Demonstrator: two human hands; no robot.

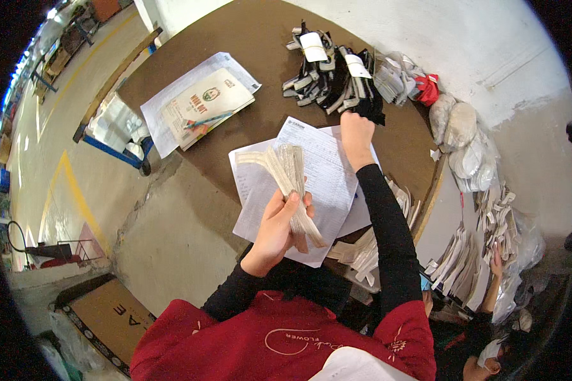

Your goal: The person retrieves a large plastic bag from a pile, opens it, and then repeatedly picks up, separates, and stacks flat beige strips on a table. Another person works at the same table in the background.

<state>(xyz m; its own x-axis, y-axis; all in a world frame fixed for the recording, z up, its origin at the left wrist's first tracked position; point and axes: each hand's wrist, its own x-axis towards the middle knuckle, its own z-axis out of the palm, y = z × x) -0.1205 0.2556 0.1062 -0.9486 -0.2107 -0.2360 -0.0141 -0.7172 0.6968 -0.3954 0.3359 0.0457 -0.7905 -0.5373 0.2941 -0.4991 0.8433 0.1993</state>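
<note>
My left hand is closed around a bundle of pale beige fabric strips, held over printed paper sheets on the brown table. The strips fan apart at their far end, and their near ends hang below my fingers. My right hand is curled closed at the near end of the black and grey strip bundles. What its fingers grip is hidden. White paper bands wrap these bundles.
A notebook with a pen lies at the table's far left. Plastic-wrapped bundles line the wall at right. More strips lie at lower right, near another person's hand. A blue cart stands at left.
</note>
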